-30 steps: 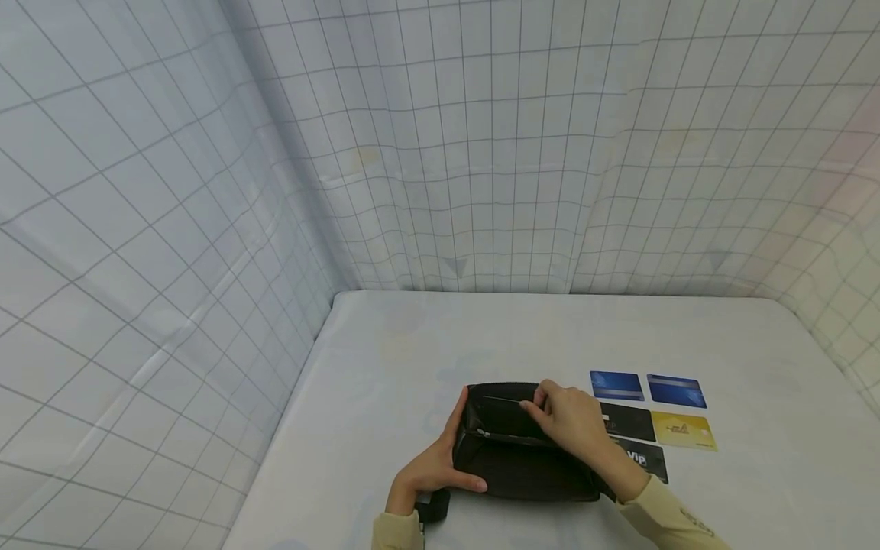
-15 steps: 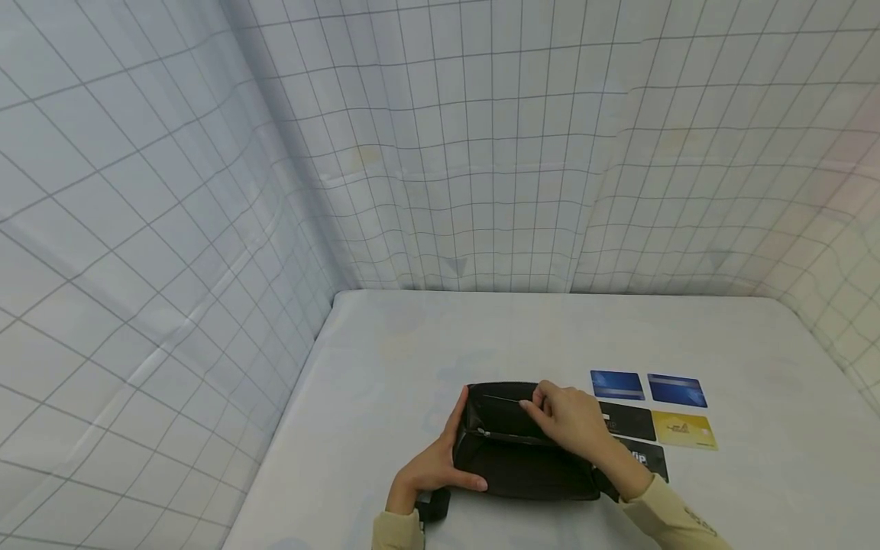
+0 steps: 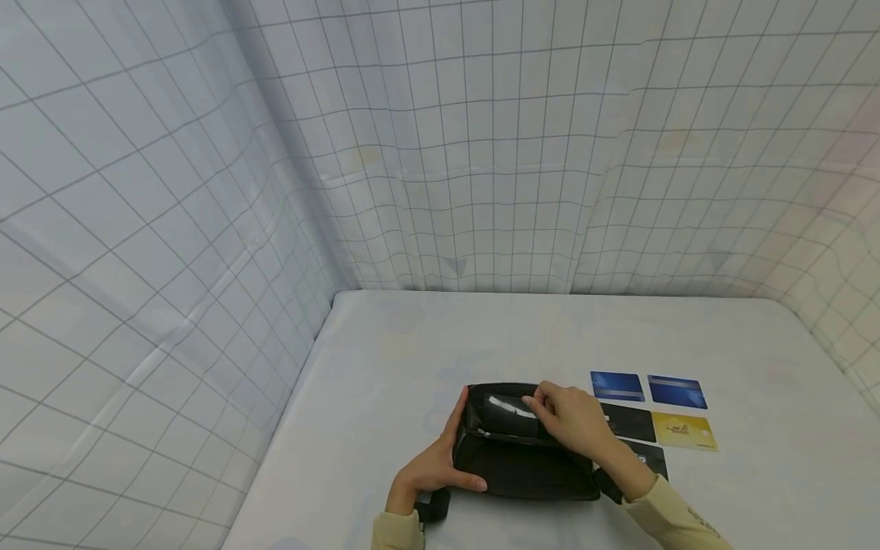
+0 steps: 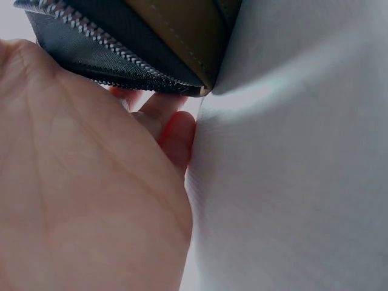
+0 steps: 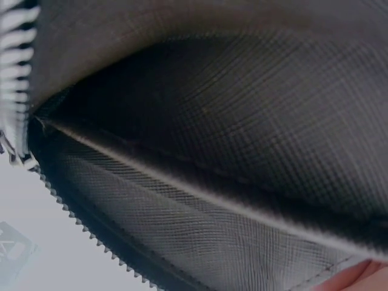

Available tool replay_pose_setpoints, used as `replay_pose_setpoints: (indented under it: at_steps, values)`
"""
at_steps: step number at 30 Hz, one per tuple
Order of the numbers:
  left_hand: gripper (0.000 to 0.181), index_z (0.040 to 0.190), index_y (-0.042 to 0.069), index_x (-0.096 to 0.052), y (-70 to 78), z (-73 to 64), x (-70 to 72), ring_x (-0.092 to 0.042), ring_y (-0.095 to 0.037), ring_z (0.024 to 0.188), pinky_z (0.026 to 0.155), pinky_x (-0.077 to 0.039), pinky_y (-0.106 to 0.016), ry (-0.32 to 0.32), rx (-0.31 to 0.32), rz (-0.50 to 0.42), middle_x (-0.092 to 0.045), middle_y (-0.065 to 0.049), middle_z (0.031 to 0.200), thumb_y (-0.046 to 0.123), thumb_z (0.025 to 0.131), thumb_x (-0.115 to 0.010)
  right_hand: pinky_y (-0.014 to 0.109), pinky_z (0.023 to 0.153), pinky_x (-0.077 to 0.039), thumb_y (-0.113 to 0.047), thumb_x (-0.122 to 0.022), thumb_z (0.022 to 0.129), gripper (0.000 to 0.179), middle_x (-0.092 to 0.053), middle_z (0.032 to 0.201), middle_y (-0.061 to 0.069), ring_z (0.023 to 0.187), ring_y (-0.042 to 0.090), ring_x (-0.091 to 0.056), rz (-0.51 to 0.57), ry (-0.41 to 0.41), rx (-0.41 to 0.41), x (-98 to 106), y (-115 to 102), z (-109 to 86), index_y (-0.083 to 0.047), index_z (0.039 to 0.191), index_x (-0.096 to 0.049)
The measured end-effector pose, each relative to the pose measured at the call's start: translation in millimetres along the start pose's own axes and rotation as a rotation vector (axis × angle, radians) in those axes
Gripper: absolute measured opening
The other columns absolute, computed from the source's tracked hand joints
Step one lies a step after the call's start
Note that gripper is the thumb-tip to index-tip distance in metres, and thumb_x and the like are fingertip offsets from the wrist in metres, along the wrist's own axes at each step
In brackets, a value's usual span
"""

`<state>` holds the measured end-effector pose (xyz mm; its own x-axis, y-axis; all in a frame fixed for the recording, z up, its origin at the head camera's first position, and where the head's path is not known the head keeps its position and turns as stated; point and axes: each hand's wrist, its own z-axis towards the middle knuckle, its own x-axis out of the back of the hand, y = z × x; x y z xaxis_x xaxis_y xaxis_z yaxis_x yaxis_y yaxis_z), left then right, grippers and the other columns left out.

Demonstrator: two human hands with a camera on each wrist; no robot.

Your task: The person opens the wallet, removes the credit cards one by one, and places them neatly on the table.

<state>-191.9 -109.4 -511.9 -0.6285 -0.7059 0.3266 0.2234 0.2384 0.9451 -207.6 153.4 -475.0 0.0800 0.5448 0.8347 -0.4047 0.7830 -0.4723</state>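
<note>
A black zip-around wallet (image 3: pixel 525 473) lies spread on the white table, its inside facing up. My left hand (image 3: pixel 433 464) holds its left end, thumb along the near side and a finger up the far side. In the left wrist view the metal zip teeth (image 4: pixel 115 45) run above my palm. Over the wallet's far half, my right hand (image 3: pixel 574 420) pinches a glossy black card (image 3: pixel 509 416) that catches the light. The right wrist view looks into the dark wallet compartments (image 5: pixel 273 121), with fingers (image 5: pixel 354 280) just visible at the lower right.
Right of the wallet lie two blue cards (image 3: pixel 617 386) (image 3: pixel 677 391), a black card (image 3: pixel 631 422), a gold card (image 3: pixel 684 430) and another black card (image 3: pixel 653 457), partly behind my right arm. A white gridded curtain (image 3: pixel 481 191) rises behind the table.
The card at my right fingers showed only as a thin edge line; now its glossy face shows, tilted within the wallet. My right hand has barely shifted; the left hand is unmoved.
</note>
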Motion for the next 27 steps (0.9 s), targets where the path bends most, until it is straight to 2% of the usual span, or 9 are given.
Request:
replay_pose_setpoints:
  at_steps: [16,18,25,27]
  values:
    - [0.122,0.146,0.031,0.018,0.5,0.0,0.0,0.004,-0.029,0.141,0.106,-0.016,-0.061,0.009,0.015,0.004,0.017,0.001,0.153,0.035,0.072,-0.079,0.018,0.040,-0.024,-0.031,-0.058,0.092,0.017,-0.035,0.052,-0.015,0.042,-0.001,-0.030,0.077,0.017,0.045,2.7,2.7,-2.3,-0.022,0.078,-0.056]
    - [0.122,0.146,0.031,0.018,-2.6,0.9,-0.4,0.004,-0.030,0.141,0.105,-0.017,-0.062,0.014,0.009,0.006,0.017,0.001,0.154,0.035,0.072,-0.079,0.019,0.041,-0.025,-0.033,-0.055,0.093,0.019,-0.035,0.052,-0.015,0.042,-0.001,-0.031,0.094,0.006,0.036,3.9,2.7,-2.7,-0.022,0.078,-0.056]
    - [0.122,0.144,0.040,0.017,-30.4,6.1,-1.9,0.004,-0.023,0.141,0.106,-0.017,-0.062,0.027,0.005,0.019,0.016,0.014,0.152,0.038,0.070,-0.080,0.019,0.041,-0.027,-0.035,-0.055,0.093,0.020,-0.037,0.052,-0.014,0.041,0.001,-0.033,0.158,-0.017,-0.033,10.8,1.3,-4.5,-0.024,0.077,-0.054]
    - [0.123,0.144,0.040,0.017,-33.8,6.9,-2.0,0.004,-0.022,0.141,0.105,-0.018,-0.062,0.030,0.004,0.024,0.016,0.016,0.152,0.039,0.070,-0.080,0.019,0.041,-0.027,-0.035,-0.055,0.093,0.019,-0.038,0.052,-0.014,0.041,0.001,-0.033,0.170,-0.019,-0.039,12.7,1.2,-5.4,-0.024,0.077,-0.055]
